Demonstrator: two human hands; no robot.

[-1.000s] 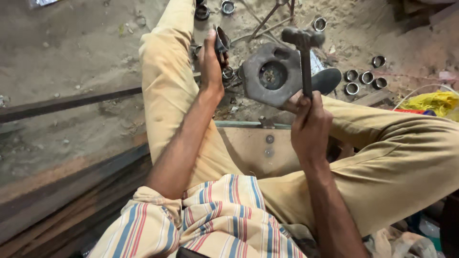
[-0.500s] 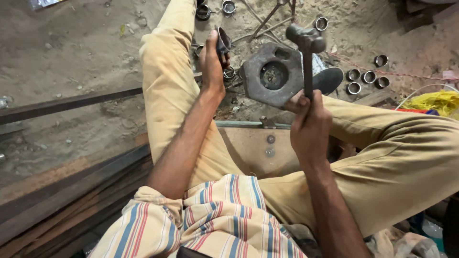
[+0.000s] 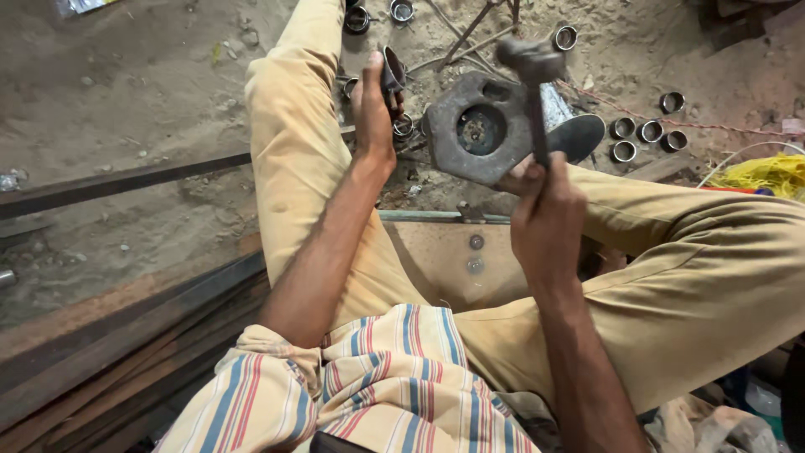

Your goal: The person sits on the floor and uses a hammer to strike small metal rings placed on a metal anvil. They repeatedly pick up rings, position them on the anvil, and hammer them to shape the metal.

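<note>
I sit on the ground with my knees apart. My right hand (image 3: 547,211) grips the handle of a metal hammer (image 3: 532,77), its head raised over a heavy grey metal block (image 3: 480,127) with a round hole in its middle. My left hand (image 3: 375,107) holds a short dark metal ring (image 3: 392,70) between fingers and thumb, just left of the block. More metal rings (image 3: 644,132) lie on the sandy ground to the right of the block.
Other rings (image 3: 402,10) lie near my left knee at the top. A dark flat steel bar (image 3: 126,179) crosses the dirt on the left. Long rusty bars (image 3: 101,352) are stacked at lower left. A yellow bag (image 3: 765,174) sits at the right edge.
The hammer head has shifted slightly up and to the left over the block. My left hand stays by the block with the ring.
</note>
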